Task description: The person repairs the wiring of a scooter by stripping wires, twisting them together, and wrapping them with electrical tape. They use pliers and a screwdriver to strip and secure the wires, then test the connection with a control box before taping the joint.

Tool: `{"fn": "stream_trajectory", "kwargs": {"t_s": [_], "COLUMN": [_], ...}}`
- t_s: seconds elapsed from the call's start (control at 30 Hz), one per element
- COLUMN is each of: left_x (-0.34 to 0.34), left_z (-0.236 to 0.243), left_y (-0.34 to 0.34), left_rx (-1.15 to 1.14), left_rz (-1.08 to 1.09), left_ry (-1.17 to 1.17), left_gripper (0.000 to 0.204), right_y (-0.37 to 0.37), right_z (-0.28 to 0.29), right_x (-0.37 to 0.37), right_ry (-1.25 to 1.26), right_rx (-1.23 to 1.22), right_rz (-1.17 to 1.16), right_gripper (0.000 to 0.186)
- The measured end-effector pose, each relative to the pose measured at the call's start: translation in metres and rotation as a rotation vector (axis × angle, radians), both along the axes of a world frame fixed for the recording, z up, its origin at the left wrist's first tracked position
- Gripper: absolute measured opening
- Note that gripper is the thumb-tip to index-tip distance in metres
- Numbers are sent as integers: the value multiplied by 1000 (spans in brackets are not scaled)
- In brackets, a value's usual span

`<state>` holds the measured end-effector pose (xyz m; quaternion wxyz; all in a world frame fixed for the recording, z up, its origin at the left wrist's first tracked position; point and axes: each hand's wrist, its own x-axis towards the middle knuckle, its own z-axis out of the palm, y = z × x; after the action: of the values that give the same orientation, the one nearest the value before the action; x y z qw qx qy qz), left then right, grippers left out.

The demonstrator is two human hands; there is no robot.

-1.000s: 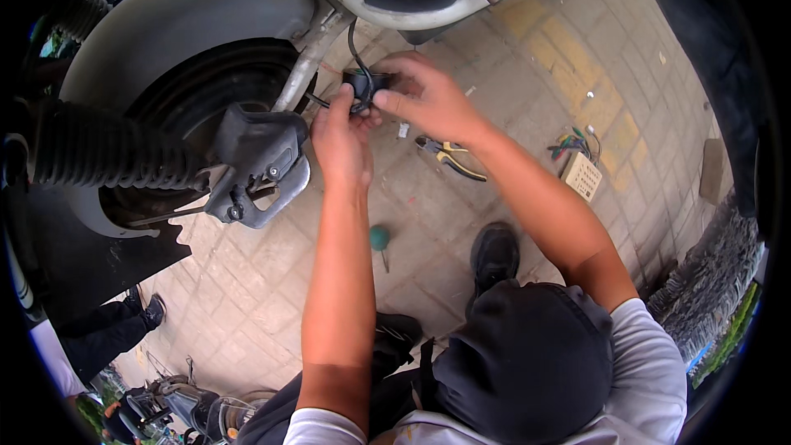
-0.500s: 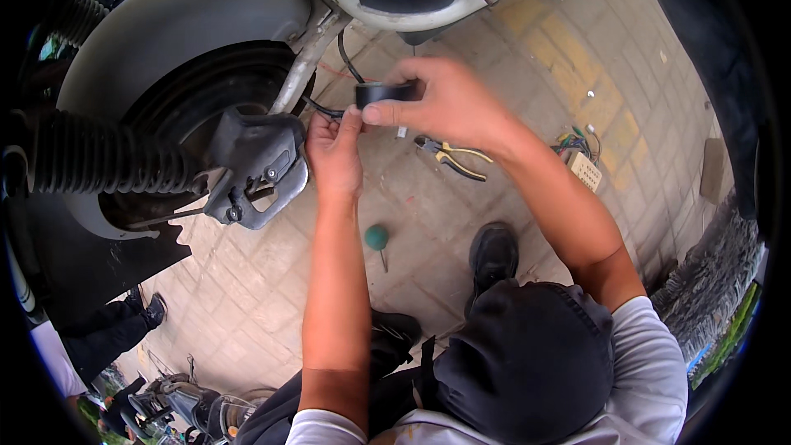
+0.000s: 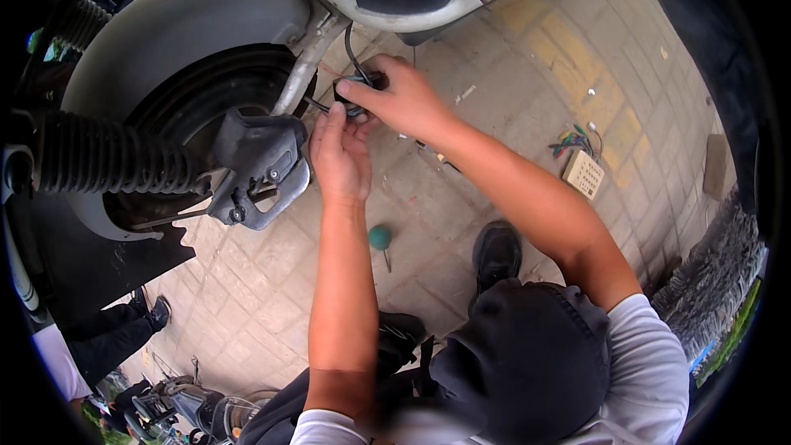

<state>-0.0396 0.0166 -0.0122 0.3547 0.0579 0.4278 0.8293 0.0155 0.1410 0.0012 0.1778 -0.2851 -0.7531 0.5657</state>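
One curved black cable between fingers

pale grey-beige paving covers the ground, its rectangular blocks parted by thin joints, under soft, even daylight. a worn yellow band crosses it at two o'clock. a brownish block lies at three o'clock, a strip of greenery shows at four, and a two-wheeler stands between seven and eight.

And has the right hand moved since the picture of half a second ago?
Yes: the right hand has moved left, closer to the silver frame tube.
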Motion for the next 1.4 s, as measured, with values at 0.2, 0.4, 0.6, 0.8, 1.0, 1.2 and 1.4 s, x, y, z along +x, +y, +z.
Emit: {"fn": "stream_trajectory", "kwargs": {"t_s": [0.2, 0.4, 0.6, 0.8, 1.0, 1.2, 1.4], "left_x": [-1, 1, 2, -6, -6, -11, -5], "left_z": [-9, -10, -3, 1, 3, 10, 7], "left_y": [-4, -2, 1, 2, 20, 28, 23], "left_rx": [-57, -103, -48, 100, -148, -286, -279], "left_rz": [28, 90, 107, 6, 183, 292, 243], "left_ry": [69, 90, -81, 32, 107, 27, 5], "left_gripper": [8, 9, 13, 29, 22, 18, 17], "right_y": [2, -5, 11, 10, 1, -13, 7], "right_z": [-31, 10, 40, 17, 8, -15, -37], "right_x": [38, 58, 45, 10, -14, 19, 28], "right_ry": [239, 21, 108, 179, 182, 348, 290], "right_rx": [70, 327, -43, -324, -76, -255, -274], "right_rz": [225, 324, 485, 239, 30, -169, 234], "right_gripper": [35, 32, 32, 28, 31, 23, 26]}}
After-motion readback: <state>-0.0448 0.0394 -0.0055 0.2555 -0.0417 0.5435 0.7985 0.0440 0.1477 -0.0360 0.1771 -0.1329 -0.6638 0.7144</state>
